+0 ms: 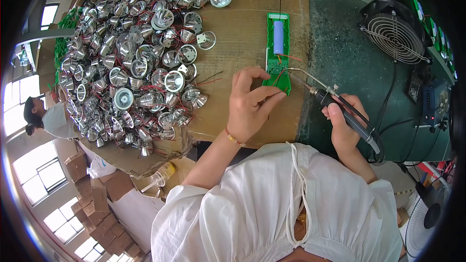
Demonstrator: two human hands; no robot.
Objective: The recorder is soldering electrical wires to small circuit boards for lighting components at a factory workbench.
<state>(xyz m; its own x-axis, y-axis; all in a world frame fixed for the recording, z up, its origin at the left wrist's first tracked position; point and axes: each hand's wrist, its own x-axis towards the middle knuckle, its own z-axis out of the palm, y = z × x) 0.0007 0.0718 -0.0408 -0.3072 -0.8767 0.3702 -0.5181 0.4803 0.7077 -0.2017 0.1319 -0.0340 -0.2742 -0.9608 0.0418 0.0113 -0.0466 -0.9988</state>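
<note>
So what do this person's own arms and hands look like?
Both hands, left and right, are gloveless. Loose white sleeves leave the forearms bare. A thin reddish bracelet with yellowish beads circles the left wrist; no bracelet shows on the right.

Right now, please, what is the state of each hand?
Left hand: fingers bent at the near end of the green casing; whether they pinch anything cannot be told.
Right hand: closed, holding the soldering iron.
</note>
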